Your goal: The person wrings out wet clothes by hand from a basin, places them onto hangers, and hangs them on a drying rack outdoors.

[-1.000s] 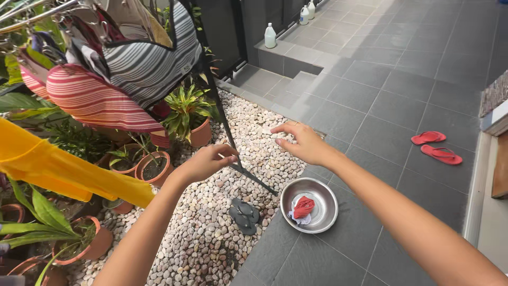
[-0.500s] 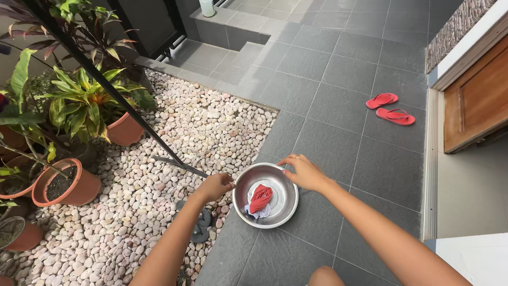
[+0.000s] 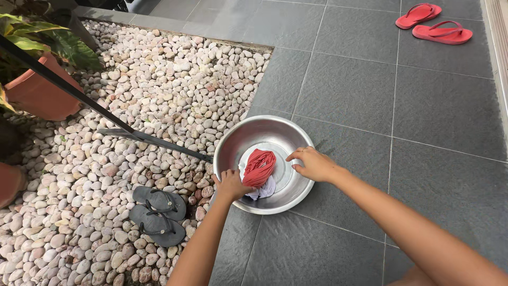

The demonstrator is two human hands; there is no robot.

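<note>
A round steel basin (image 3: 248,135) stands on the grey floor tiles at the edge of a pebble bed. In it lie a twisted red cloth (image 3: 259,166) and a pale lilac cloth (image 3: 264,189) under it. My left hand (image 3: 230,185) reaches over the basin's near left rim, fingers curled down by the lilac cloth; whether it grips anything is hidden. My right hand (image 3: 313,164) is inside the basin on the right, fingers bent and close to the red cloth, holding nothing that I can see.
A pair of dark grey flip-flops (image 3: 157,209) lies on the white pebbles (image 3: 174,79) left of the basin. A black rack leg (image 3: 153,141) slants across the pebbles. A terracotta pot (image 3: 39,90) stands at the left. Red flip-flops (image 3: 434,24) lie at the top right.
The view has dropped from the hanging laundry to the floor. Both hands came down and now reach into the basin, which looks much nearer.
</note>
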